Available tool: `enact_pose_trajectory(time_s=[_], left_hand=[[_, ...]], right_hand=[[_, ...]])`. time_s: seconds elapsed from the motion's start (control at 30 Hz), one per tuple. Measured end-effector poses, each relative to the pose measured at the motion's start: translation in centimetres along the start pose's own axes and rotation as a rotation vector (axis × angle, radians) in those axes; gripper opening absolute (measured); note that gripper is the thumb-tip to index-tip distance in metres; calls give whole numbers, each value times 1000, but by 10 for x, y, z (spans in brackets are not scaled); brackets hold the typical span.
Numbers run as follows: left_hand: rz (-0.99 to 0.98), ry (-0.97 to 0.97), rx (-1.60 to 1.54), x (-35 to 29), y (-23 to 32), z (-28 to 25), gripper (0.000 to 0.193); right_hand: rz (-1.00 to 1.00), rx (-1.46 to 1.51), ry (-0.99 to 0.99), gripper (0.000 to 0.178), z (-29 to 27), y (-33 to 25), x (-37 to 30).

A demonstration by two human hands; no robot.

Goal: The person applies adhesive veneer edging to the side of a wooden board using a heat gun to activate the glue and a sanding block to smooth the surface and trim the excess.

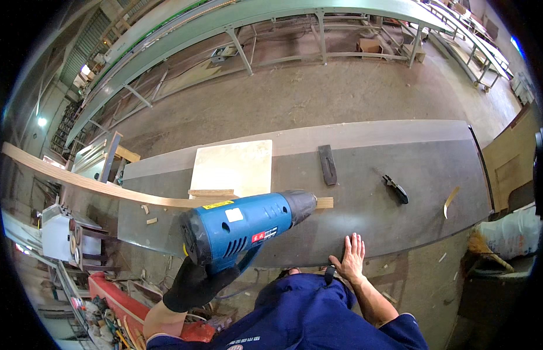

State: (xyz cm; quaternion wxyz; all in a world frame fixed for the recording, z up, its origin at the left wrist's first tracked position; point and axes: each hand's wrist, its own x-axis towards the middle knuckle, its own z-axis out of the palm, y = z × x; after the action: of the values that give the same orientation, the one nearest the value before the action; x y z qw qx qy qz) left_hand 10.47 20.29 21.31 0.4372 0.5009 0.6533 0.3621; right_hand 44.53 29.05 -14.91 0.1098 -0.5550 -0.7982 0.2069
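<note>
The left hand [195, 286], in a black glove, is closed tight around the handle of a blue heat gun [245, 227], holding it above the near edge of the grey workbench [411, 169]. The gun has a blue body with cooling slots and a dark nozzle, which points right, toward the end of a long, thin wooden strip [108, 188]. That strip runs from far beyond the workbench's left end, curving across the top and stopping just past the nozzle. The bare right hand [352, 256] lies flat and open, fingers spread, palm down on the workbench's near edge, holding nothing. Farther back on the workbench, behind the gun, sits a pale square board [233, 166]; to its right lie a dark flat bar [327, 164] and a small black hand tool [396, 189].
</note>
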Motion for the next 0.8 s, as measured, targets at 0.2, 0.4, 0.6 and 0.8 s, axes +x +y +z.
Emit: enact_pose_trajectory(time_s=[0.2, 0.4, 0.6, 0.8], left_hand=[[120, -82, 148, 7, 8, 4, 76], [35, -58, 199, 4, 12, 1, 76], [106, -37, 171, 6, 12, 5, 79], [93, -66, 220, 7, 20, 6, 76]], right_hand=[[11, 14, 0, 97, -1, 1, -1], [0, 7, 28, 97, 2, 3, -2], [-3, -3, 36, 96, 2, 4, -3], [7, 12, 38, 97, 0, 2, -3]])
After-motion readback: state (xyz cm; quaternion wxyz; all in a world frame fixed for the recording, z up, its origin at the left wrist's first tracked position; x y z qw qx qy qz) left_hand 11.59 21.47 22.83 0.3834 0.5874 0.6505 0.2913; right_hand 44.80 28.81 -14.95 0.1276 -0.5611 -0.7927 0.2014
